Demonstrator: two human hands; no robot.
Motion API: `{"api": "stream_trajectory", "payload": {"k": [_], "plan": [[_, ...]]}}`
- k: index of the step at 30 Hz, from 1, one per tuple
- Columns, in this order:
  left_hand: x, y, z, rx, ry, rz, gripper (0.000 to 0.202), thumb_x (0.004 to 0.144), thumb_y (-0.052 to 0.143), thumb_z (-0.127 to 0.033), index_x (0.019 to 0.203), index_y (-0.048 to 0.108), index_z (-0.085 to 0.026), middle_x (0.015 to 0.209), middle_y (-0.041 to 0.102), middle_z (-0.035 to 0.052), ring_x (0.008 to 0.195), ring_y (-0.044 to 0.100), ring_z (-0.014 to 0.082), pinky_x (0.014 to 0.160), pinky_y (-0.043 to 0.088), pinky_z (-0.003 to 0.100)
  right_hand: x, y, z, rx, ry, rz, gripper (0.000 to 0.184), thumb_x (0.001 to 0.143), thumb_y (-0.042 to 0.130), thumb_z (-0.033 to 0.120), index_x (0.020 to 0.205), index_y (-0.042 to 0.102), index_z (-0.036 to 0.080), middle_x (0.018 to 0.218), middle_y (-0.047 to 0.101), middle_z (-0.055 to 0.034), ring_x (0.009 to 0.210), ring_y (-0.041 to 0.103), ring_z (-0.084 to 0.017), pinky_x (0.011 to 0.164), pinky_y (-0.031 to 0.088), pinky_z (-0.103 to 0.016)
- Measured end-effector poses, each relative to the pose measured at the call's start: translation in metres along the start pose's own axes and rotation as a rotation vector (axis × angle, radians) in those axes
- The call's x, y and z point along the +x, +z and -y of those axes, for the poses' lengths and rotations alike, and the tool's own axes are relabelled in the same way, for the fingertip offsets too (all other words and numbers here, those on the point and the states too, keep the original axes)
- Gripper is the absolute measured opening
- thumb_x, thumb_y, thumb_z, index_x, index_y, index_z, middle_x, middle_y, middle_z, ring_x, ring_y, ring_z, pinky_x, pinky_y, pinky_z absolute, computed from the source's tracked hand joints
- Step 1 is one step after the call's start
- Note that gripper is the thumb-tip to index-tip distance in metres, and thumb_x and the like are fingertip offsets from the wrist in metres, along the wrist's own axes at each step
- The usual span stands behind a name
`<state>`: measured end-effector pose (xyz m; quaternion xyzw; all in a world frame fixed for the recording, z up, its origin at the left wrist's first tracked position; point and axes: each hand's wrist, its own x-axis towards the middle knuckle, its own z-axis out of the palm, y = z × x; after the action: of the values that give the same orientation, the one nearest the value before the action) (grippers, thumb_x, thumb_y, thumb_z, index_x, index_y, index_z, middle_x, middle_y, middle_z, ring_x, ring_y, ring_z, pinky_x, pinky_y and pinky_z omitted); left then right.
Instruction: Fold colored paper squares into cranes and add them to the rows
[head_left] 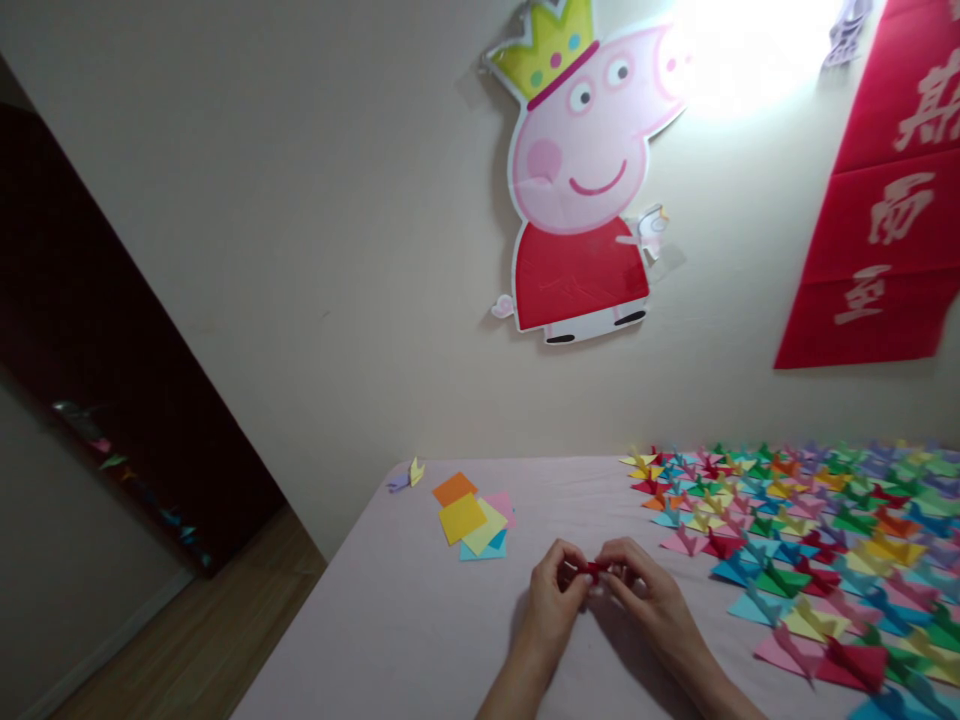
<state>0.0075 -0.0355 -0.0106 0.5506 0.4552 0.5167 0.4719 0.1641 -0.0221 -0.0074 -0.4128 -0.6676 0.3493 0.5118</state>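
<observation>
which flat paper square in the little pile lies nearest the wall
The orange paper square, at the pile's far left corner; the yellow square, pink square and blue square lie nearer the viewer.

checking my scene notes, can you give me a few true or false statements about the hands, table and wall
1. The left hand and right hand both hold a red paper piece: true.
2. The flat squares lie right of the hands: false, they lie to the left.
3. Folded pieces cover the right side of the table: true.
4. The wall is bare: false, a pig cutout and a red banner hang on it.
</observation>
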Motion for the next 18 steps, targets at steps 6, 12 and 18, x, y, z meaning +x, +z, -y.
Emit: {"api": "stream_trajectory", "payload": {"k": [6, 12, 18], "plan": [[0.003, -0.001, 0.009, 0.011, -0.025, -0.026, 0.015, 0.068, 0.053, -0.011, 0.079, 0.055, -0.020, 0.070, 0.053, -0.0047, 0.063, 0.048, 0.0113, 0.056, 0.035, 0.020, 0.000, 0.001, -0.002, -0.028, -0.042, 0.031, 0.011, 0.084, 0.063, 0.031, 0.084, 0.070, 0.023, 0.090, 0.064, -0.0049, 0.075, 0.061, -0.020, 0.065, 0.048, -0.029], [0.002, -0.002, 0.006, 0.026, -0.008, -0.028, 0.012, 0.071, 0.057, -0.012, 0.080, 0.057, -0.020, 0.073, 0.057, -0.0033, 0.067, 0.052, 0.0128, 0.061, 0.040, 0.021, 0.000, 0.000, -0.004, -0.029, -0.017, 0.040, 0.012, 0.083, 0.063, 0.030, 0.076, 0.069, 0.023, 0.093, 0.063, -0.0049, 0.077, 0.061, -0.019, 0.067, 0.047, -0.029], [0.000, -0.002, -0.003, 0.129, 0.057, -0.032, 0.012, 0.076, 0.060, -0.014, 0.084, 0.067, -0.020, 0.086, 0.064, 0.0008, 0.078, 0.060, 0.0157, 0.072, 0.047, 0.025, 0.001, -0.003, 0.001, -0.002, -0.004, 0.006, 0.017, 0.081, 0.063, 0.034, 0.070, 0.067, 0.022, 0.083, 0.063, -0.0038, 0.070, 0.060, -0.019, 0.063, 0.045, -0.028]]}}
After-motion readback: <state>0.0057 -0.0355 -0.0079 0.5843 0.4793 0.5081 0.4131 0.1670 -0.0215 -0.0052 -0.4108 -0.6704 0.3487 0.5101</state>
